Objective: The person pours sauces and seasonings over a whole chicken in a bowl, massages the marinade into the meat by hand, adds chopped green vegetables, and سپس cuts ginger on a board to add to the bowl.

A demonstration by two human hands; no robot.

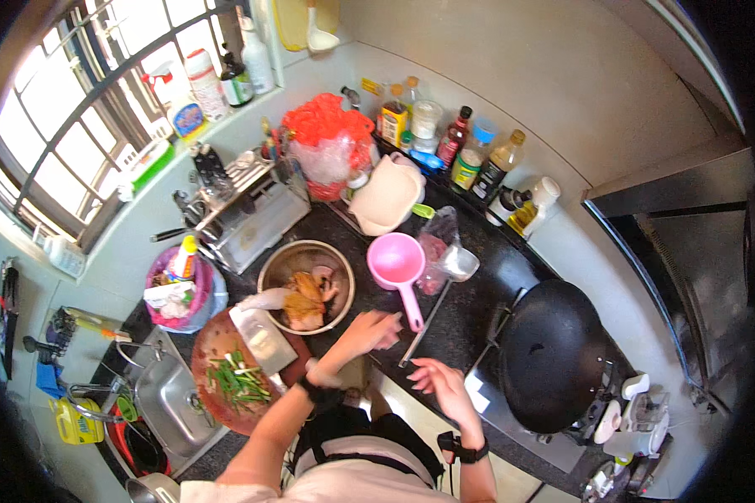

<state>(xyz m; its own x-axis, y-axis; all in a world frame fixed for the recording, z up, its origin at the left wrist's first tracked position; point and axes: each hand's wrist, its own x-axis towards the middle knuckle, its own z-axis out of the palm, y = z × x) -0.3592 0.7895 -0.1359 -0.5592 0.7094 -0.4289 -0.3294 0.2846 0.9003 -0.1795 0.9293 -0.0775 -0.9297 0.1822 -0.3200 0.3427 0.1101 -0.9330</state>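
My left hand [372, 331] hovers over the counter's front edge with loosely bent, slightly blurred fingers and nothing in it. It is between a steel bowl [346, 264] and a pink plastic dipper [396, 261]. Nearby, my right hand [443, 386] holds nothing, its fingers apart. Closest to those fingertips is the handle end of a metal ladle [460, 263], which lies along the counter. Browned poultry [305, 302] sits in the steel bowl. To the left, a round chopping board [217, 333] carries cut spring onions [236, 377] and a broad cleaver blade [264, 342].
A black wok [550, 355] stands on the stove at right. Left are a sink [176, 402] and a lined waste bin [217, 308]. Behind stand a red plastic bag [327, 122], a cream basin [384, 195] and several sauce bottles [500, 165]. A clear bag [437, 242] lies under the ladle.
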